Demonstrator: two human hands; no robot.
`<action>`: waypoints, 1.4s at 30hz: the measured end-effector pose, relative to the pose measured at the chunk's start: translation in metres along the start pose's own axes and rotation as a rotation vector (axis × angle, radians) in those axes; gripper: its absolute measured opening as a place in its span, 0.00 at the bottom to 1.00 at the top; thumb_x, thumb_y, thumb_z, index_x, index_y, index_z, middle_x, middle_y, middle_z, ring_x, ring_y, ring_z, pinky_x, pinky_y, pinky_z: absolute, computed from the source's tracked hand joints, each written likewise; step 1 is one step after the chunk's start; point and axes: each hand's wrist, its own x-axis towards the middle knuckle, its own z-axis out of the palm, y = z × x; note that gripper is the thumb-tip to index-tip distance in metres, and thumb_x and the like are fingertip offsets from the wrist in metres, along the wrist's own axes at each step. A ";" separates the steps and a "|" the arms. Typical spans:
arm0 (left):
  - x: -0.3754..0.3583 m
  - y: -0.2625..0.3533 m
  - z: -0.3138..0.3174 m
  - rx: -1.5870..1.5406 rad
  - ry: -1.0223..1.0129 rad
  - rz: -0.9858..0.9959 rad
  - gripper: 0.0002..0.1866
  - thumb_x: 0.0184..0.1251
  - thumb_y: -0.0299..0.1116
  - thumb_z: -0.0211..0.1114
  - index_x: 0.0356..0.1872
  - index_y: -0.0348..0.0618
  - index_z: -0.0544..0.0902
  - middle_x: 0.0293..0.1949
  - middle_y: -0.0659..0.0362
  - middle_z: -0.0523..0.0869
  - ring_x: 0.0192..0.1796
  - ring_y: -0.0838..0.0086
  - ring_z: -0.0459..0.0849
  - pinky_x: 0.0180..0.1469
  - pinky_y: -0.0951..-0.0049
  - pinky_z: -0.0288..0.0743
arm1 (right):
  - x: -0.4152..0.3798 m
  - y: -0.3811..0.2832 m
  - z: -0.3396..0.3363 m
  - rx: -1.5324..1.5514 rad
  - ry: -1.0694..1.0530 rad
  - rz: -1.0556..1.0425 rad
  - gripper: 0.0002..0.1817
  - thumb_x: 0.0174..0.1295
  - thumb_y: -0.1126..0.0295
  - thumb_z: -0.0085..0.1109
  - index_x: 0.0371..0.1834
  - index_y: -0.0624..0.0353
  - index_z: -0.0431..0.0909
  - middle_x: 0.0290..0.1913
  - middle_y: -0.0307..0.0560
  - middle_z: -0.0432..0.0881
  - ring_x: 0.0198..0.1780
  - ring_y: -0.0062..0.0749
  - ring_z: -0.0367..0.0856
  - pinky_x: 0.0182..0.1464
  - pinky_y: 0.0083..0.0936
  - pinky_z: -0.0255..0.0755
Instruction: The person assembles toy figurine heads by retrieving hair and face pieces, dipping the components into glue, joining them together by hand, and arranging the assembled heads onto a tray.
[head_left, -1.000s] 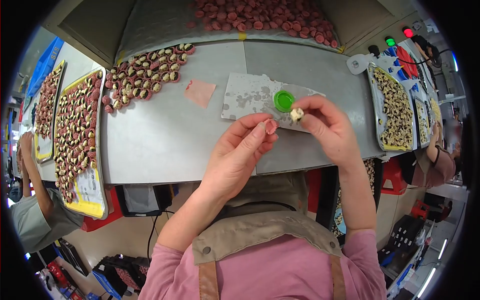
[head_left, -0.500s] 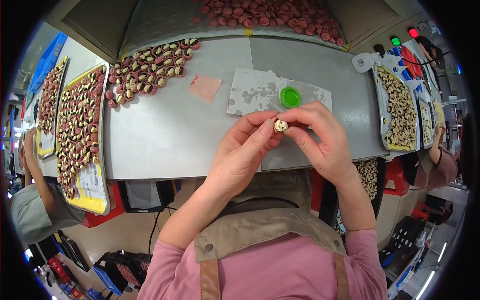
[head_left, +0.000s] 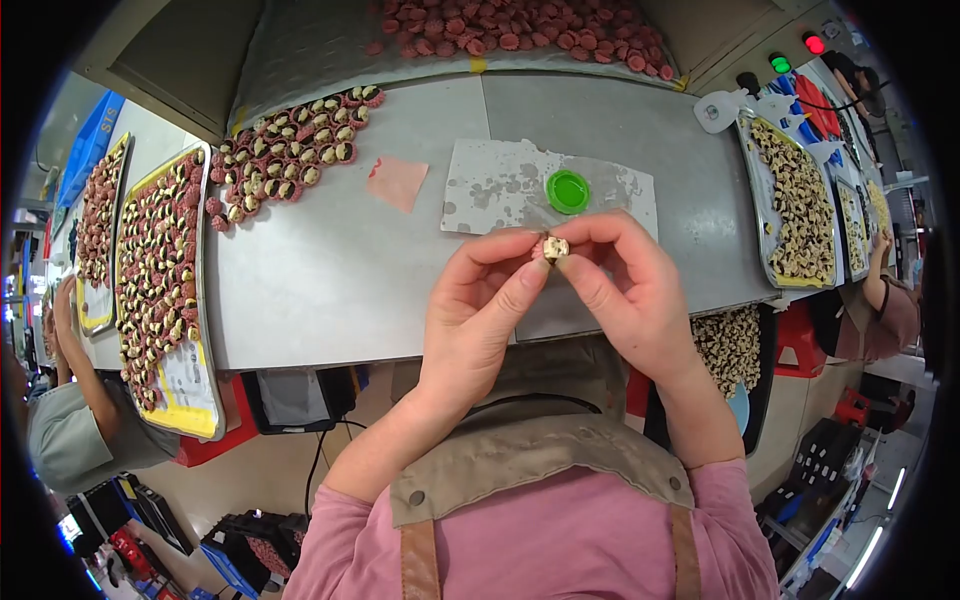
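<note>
Both forearms rise from the bottom of the frame and converge at its centre, where the fingertips nearly meet over the near edge of the worktop. The left hand is half curled, its thumb slanting up to the right and its forefinger bent over, pinching a pink fluted paper cup. The right hand arches in from the other side, forefinger above and thumb below, closed lightly on a small cream-and-dark lump. The lump is knobbly and rounded, and sits right against the cup at mid-frame; how far it is inside is hidden by the fingers.

Just above the hands, a round, glossy green dish stands on a flat white sheet blotched with grey. Left of that lies a thin, pink, four-sided slip on the smooth, dull grey metal worktop. Filled cups cluster at upper left, beside a metal-rimmed tray lined in white and yellow. Crimped pink empty cups heap at the top; at right, lumpy speckled pieces cover another tray.
</note>
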 end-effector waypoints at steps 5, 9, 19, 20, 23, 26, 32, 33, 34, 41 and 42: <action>0.002 0.004 0.001 -0.026 0.000 -0.090 0.14 0.70 0.28 0.62 0.55 0.37 0.77 0.51 0.57 0.82 0.53 0.77 0.79 0.57 0.75 0.72 | -0.001 0.012 0.000 -0.247 0.036 -0.322 0.12 0.57 0.80 0.64 0.44 0.58 0.76 0.38 0.44 0.78 0.37 0.35 0.78 0.39 0.27 0.74; 0.004 0.005 0.000 -0.014 -0.003 -0.113 0.15 0.71 0.29 0.62 0.55 0.36 0.77 0.50 0.57 0.82 0.53 0.78 0.79 0.56 0.76 0.72 | 0.004 0.013 -0.007 -0.471 0.018 -0.475 0.13 0.54 0.80 0.65 0.43 0.58 0.75 0.37 0.44 0.77 0.36 0.38 0.77 0.37 0.29 0.74; 0.007 0.013 0.005 0.070 -0.043 -0.272 0.15 0.72 0.33 0.61 0.54 0.36 0.77 0.49 0.59 0.83 0.50 0.80 0.79 0.54 0.77 0.73 | 0.002 0.005 -0.025 -0.492 -0.103 -0.419 0.10 0.55 0.77 0.64 0.40 0.58 0.75 0.36 0.45 0.76 0.38 0.41 0.78 0.38 0.32 0.74; 0.008 0.015 0.006 0.021 -0.039 -0.328 0.15 0.72 0.33 0.60 0.54 0.36 0.77 0.49 0.59 0.83 0.50 0.80 0.79 0.54 0.77 0.73 | 0.003 0.002 -0.026 -0.465 -0.120 -0.401 0.10 0.55 0.77 0.63 0.39 0.59 0.75 0.36 0.45 0.77 0.38 0.41 0.78 0.38 0.33 0.74; 0.007 0.014 0.006 -0.003 -0.047 -0.316 0.15 0.72 0.33 0.61 0.54 0.36 0.77 0.49 0.59 0.83 0.50 0.79 0.79 0.55 0.77 0.72 | 0.005 -0.006 -0.030 -0.408 -0.180 -0.234 0.09 0.57 0.76 0.62 0.39 0.59 0.74 0.36 0.47 0.78 0.38 0.43 0.79 0.38 0.34 0.75; 0.003 0.005 0.010 0.208 -0.024 -0.100 0.15 0.72 0.33 0.61 0.55 0.36 0.76 0.49 0.59 0.82 0.51 0.79 0.79 0.57 0.76 0.72 | 0.005 -0.011 -0.030 -0.580 -0.152 -0.315 0.08 0.58 0.75 0.61 0.39 0.60 0.74 0.36 0.49 0.78 0.38 0.43 0.79 0.39 0.34 0.75; 0.004 0.005 0.007 0.110 -0.024 -0.169 0.15 0.72 0.33 0.61 0.55 0.36 0.76 0.50 0.58 0.82 0.52 0.78 0.79 0.58 0.75 0.72 | 0.007 -0.009 -0.030 -0.302 -0.182 -0.076 0.06 0.62 0.75 0.59 0.41 0.62 0.75 0.37 0.49 0.80 0.39 0.39 0.82 0.41 0.29 0.76; 0.005 0.006 0.007 0.102 -0.018 -0.168 0.15 0.72 0.32 0.60 0.55 0.37 0.75 0.51 0.58 0.81 0.53 0.77 0.79 0.58 0.74 0.72 | 0.009 -0.009 -0.029 -0.247 -0.186 -0.047 0.07 0.62 0.75 0.59 0.41 0.62 0.76 0.38 0.48 0.80 0.39 0.37 0.82 0.42 0.29 0.77; 0.004 0.006 0.007 0.092 -0.013 -0.170 0.15 0.73 0.31 0.59 0.56 0.38 0.75 0.51 0.58 0.81 0.53 0.76 0.79 0.59 0.73 0.72 | 0.010 -0.008 -0.028 -0.193 -0.188 -0.013 0.07 0.62 0.75 0.58 0.42 0.62 0.76 0.38 0.47 0.80 0.40 0.35 0.82 0.42 0.28 0.77; 0.007 0.014 -0.002 -0.192 0.005 -0.329 0.18 0.73 0.35 0.59 0.59 0.41 0.73 0.52 0.60 0.80 0.52 0.77 0.80 0.58 0.74 0.73 | 0.020 -0.001 -0.028 -0.084 -0.110 0.043 0.07 0.62 0.75 0.58 0.42 0.63 0.76 0.38 0.45 0.80 0.38 0.32 0.82 0.41 0.27 0.76; 0.007 0.016 -0.003 -0.216 0.007 -0.343 0.18 0.73 0.36 0.59 0.59 0.41 0.72 0.52 0.60 0.81 0.51 0.78 0.80 0.57 0.75 0.73 | 0.026 -0.002 -0.031 -0.222 -0.114 -0.021 0.07 0.62 0.76 0.58 0.42 0.63 0.76 0.37 0.46 0.80 0.38 0.34 0.81 0.41 0.27 0.75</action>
